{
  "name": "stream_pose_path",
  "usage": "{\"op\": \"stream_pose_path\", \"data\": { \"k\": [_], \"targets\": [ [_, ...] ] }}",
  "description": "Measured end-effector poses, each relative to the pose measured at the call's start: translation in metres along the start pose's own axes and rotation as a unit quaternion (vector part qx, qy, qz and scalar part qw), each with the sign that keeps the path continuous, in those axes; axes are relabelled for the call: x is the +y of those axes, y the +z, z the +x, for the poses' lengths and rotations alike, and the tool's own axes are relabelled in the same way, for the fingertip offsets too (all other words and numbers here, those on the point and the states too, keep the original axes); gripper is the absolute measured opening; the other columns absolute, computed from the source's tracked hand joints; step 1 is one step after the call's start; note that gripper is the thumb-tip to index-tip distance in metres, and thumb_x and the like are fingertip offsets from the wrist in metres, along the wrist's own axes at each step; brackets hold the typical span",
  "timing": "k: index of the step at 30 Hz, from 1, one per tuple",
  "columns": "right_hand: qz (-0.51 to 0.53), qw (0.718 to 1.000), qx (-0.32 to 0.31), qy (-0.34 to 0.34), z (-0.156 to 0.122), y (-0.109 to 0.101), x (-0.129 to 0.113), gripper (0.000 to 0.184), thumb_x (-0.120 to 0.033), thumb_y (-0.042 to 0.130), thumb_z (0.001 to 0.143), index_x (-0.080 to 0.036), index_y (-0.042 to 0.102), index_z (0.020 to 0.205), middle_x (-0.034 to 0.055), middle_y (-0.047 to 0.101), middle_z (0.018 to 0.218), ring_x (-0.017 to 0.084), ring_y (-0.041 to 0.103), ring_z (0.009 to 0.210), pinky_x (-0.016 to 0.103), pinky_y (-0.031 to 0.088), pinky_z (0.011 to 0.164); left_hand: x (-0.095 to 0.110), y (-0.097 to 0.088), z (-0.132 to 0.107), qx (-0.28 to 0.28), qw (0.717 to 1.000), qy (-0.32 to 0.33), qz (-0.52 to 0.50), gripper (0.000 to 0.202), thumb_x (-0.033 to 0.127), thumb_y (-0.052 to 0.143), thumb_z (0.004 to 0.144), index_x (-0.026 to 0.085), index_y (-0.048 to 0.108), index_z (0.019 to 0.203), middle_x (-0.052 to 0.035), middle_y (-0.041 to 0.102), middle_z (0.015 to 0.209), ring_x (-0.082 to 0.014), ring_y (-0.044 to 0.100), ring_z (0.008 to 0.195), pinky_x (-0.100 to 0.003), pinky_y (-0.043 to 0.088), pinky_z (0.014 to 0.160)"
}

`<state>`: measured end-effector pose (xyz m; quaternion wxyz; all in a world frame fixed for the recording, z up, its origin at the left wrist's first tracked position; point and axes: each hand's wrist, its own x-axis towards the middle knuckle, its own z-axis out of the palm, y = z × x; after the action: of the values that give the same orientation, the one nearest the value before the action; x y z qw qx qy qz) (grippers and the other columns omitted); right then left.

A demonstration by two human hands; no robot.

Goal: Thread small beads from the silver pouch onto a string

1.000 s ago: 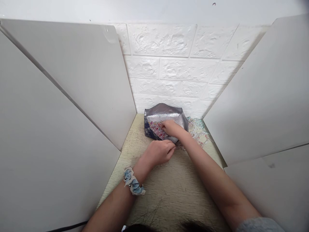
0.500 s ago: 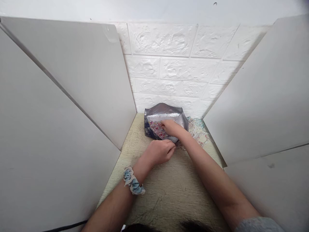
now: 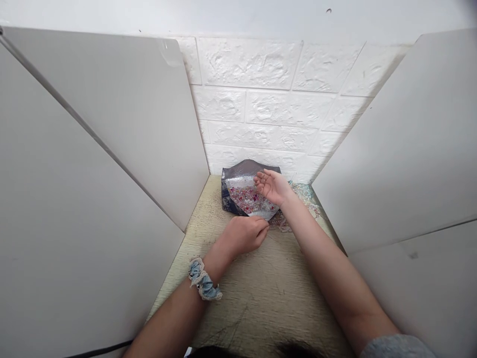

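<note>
A silver-lined bag (image 3: 242, 169) with a dark blue patterned outside stands against the back wall, its mouth facing me. Pink, clear and magenta beads (image 3: 244, 199) lie heaped on its shiny lining. Over the right part of the heap is my right hand (image 3: 274, 188), palm turned up and fingers spread and slightly curled. Just in front of the bag's lower edge, my left hand (image 3: 248, 233) is closed in a pinch; what its fingers hold, if anything, is too small to make out. A light blue scrunchie (image 3: 204, 279) circles my left wrist.
Strands of clear and pale green beads (image 3: 303, 193) lie on the tabletop (image 3: 261, 293) to the bag's right. A grey panel (image 3: 141, 114) rises on the left, another panel (image 3: 402, 139) on the right, with a white brick-patterned wall (image 3: 249, 62) behind.
My right hand has lifted off the beads and moved slightly right, opening and turning its palm up. More of the bead heap shows. My left hand stays nearly in place.
</note>
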<state>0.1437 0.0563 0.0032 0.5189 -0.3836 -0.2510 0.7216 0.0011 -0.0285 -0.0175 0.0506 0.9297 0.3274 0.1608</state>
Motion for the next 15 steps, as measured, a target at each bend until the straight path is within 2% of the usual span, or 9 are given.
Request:
{"op": "stream_pose_path", "data": {
  "k": [2, 3, 4, 5, 7, 9, 10, 12, 15],
  "targets": [
    [-0.099, 0.995, 0.018, -0.023, -0.0005, -0.0005, 0.0011, 0.017, -0.028, 0.042, 0.078, -0.014, 0.047, 0.069, -0.0018, 0.045, 0.053, 0.005, 0.040, 0.045, 0.016, 0.032, 0.042, -0.0001, 0.0002, 0.0000, 0.004, 1.000, 0.003, -0.003, 0.027, 0.026, 0.033, 0.083, 0.018, 0.058, 0.077, -0.0023, 0.062, 0.077, -0.0120, 0.057, 0.068, -0.021, 0.039, 0.053],
    [-0.188, 0.981, 0.031, -0.041, -0.0012, -0.0010, 0.0016, 0.018, -0.030, 0.046, 0.076, -0.015, 0.047, 0.067, -0.0036, 0.041, 0.049, 0.005, 0.035, 0.042, 0.017, 0.028, 0.040, -0.0002, 0.0003, 0.0000, 0.005, 1.000, 0.004, -0.004, 0.027, 0.026, 0.033, 0.083, 0.017, 0.058, 0.077, -0.0024, 0.062, 0.077, -0.0120, 0.057, 0.068, -0.021, 0.039, 0.053],
    [-0.296, 0.952, 0.046, -0.058, -0.0019, -0.0016, 0.0020, 0.019, -0.031, 0.050, 0.073, -0.015, 0.048, 0.065, -0.0044, 0.039, 0.046, 0.005, 0.032, 0.040, 0.017, 0.025, 0.039, -0.0003, 0.0005, -0.0001, 0.006, 1.000, 0.004, -0.005, 0.028, 0.026, 0.032, 0.084, 0.017, 0.058, 0.077, -0.0025, 0.062, 0.077, -0.0120, 0.057, 0.068, -0.021, 0.039, 0.053],
    [-0.411, 0.907, 0.060, -0.071, -0.0026, -0.0025, 0.0022, 0.019, -0.032, 0.053, 0.071, -0.014, 0.050, 0.063, -0.0043, 0.038, 0.045, 0.005, 0.031, 0.041, 0.018, 0.024, 0.040, -0.0004, 0.0007, -0.0002, 0.006, 1.000, 0.003, -0.005, 0.028, 0.027, 0.032, 0.084, 0.017, 0.058, 0.077, -0.0026, 0.062, 0.077, -0.0121, 0.057, 0.068, -0.022, 0.039, 0.052],
    [-0.616, 0.780, 0.081, -0.083, -0.0036, -0.0047, 0.0023, 0.016, -0.028, 0.056, 0.066, -0.013, 0.056, 0.060, -0.0013, 0.046, 0.048, 0.006, 0.037, 0.045, 0.019, 0.026, 0.044, -0.0005, 0.0011, -0.0003, 0.006, 1.000, 0.000, -0.002, 0.029, 0.027, 0.031, 0.084, 0.017, 0.058, 0.078, -0.0025, 0.062, 0.077, -0.0120, 0.058, 0.067, -0.022, 0.039, 0.052],
    [-0.747, 0.656, 0.079, -0.076, -0.0042, -0.0070, 0.0023, 0.009, -0.020, 0.056, 0.064, -0.013, 0.061, 0.062, 0.0032, 0.057, 0.059, 0.010, 0.047, 0.056, 0.019, 0.030, 0.049, -0.0004, 0.0012, -0.0003, 0.007, 1.000, 0.001, 0.005, 0.030, 0.028, 0.031, 0.084, 0.018, 0.058, 0.078, -0.0019, 0.063, 0.078, -0.0121, 0.058, 0.067, -0.022, 0.038, 0.051],
    [-0.787, 0.610, 0.068, -0.067, -0.0044, -0.0079, 0.0025, 0.009, -0.017, 0.054, 0.063, -0.014, 0.063, 0.063, 0.0048, 0.060, 0.066, 0.011, 0.050, 0.062, 0.019, 0.032, 0.052, -0.0003, 0.0011, -0.0002, 0.006, 1.000, 0.003, 0.009, 0.029, 0.028, 0.031, 0.084, 0.018, 0.058, 0.078, -0.0015, 0.063, 0.078, -0.0123, 0.058, 0.068, -0.022, 0.038, 0.051],
    [-0.830, 0.554, 0.035, -0.047, -0.0049, -0.0091, 0.0033, 0.015, -0.012, 0.052, 0.063, -0.016, 0.066, 0.066, 0.0060, 0.063, 0.075, 0.014, 0.054, 0.071, 0.020, 0.034, 0.056, -0.0001, 0.0007, -0.0001, 0.005, 1.000, 0.007, 0.015, 0.029, 0.027, 0.031, 0.084, 0.018, 0.057, 0.077, -0.0007, 0.063, 0.078, -0.0123, 0.058, 0.068, -0.022, 0.037, 0.050],
    [-0.849, 0.527, 0.008, -0.030, -0.0052, -0.0100, 0.0052, 0.023, -0.011, 0.050, 0.063, -0.021, 0.067, 0.074, 0.0043, 0.065, 0.082, 0.017, 0.056, 0.078, 0.022, 0.037, 0.060, 0.0001, -0.0002, 0.0002, 0.005, 1.000, 0.007, 0.021, 0.028, 0.027, 0.031, 0.084, 0.019, 0.057, 0.076, -0.0003, 0.062, 0.076, -0.0119, 0.057, 0.065, -0.022, 0.035, 0.049]
  ]
}}
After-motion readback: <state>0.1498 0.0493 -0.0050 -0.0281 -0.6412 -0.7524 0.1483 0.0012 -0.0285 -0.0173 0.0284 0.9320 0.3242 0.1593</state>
